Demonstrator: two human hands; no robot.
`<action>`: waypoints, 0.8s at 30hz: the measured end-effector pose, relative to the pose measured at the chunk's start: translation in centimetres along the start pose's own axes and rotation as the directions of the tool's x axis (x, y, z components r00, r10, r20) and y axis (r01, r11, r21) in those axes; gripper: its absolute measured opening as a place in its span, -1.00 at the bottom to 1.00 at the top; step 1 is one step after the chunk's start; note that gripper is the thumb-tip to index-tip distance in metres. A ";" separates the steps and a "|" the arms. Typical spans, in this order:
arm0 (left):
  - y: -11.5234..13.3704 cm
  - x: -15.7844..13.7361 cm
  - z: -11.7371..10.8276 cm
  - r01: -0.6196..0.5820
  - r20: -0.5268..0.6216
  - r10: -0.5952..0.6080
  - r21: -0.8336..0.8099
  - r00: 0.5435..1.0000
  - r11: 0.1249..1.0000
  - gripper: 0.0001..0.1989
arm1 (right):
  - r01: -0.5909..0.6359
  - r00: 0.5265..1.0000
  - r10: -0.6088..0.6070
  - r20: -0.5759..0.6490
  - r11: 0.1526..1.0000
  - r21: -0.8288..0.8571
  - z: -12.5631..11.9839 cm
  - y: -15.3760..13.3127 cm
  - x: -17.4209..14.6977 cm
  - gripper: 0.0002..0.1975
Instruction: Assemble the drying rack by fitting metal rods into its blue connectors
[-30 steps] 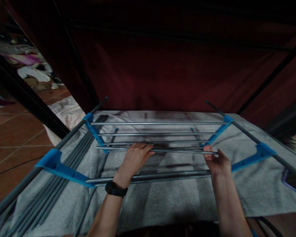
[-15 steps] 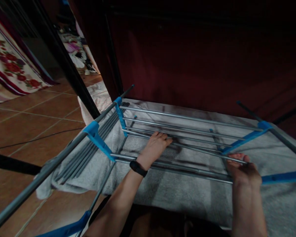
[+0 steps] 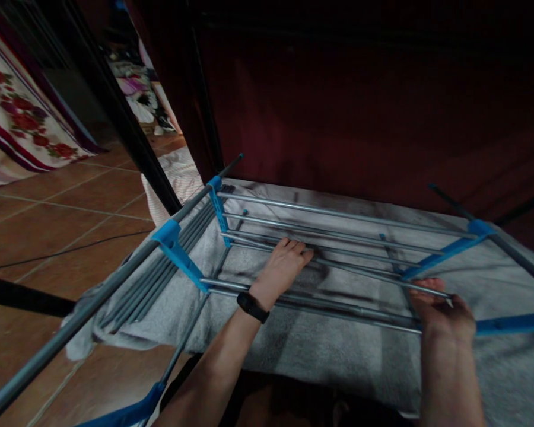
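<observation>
Gray cloth on tiled floor, flowery cloth newly in view at left, two hands on one metal rod among five blue holders, left hand curled over it, right hand gripping its end.

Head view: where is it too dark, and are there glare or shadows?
In the head view, light is dim, the dark red panel fading nearly to black above; same view: pale glints along the crosswise rods, a shadow on the gray cloth beside the left hand, and a distant heap too murky to itemise.
</observation>
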State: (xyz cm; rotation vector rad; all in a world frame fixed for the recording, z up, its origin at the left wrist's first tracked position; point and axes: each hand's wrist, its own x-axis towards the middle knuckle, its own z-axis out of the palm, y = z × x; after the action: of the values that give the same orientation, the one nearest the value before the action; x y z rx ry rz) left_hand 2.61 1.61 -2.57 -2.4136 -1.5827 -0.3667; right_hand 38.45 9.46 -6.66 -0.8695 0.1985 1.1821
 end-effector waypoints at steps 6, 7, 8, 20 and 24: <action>0.5 0.1 -0.5 -0.001 -0.011 0.001 0.017 1.000 1.000 -0.72 | -0.024 1.000 0.024 -0.011 0.999 -0.034 0.0 0.1 0.0 -0.55; 0.6 0.2 -0.6 -0.002 -0.015 0.002 0.024 1.000 1.000 -0.72 | -0.026 1.000 0.025 -0.015 0.999 -0.043 0.1 0.1 0.0 -0.53; 0.7 0.2 -0.8 -0.005 -0.022 0.006 0.031 1.000 1.000 -0.72 | -0.030 0.999 0.029 -0.016 0.998 -0.054 0.1 0.1 0.0 -0.52; 1.1 0.6 -2.1 -0.009 -0.091 0.013 0.053 0.996 0.999 -0.69 | -0.030 1.000 0.030 -0.006 0.995 -0.090 0.4 0.3 -0.2 -0.49; 1.2 0.7 -2.4 -0.010 -0.089 0.013 0.039 0.996 0.999 -0.69 | -0.031 1.000 0.030 -0.006 0.994 -0.101 0.2 0.1 0.3 -0.48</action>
State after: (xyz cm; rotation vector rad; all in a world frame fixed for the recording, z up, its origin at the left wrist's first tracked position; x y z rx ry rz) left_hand 3.75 0.97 -0.19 -2.3425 -1.5239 -0.4310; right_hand 38.45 9.83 -6.78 -0.9609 0.1569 1.2273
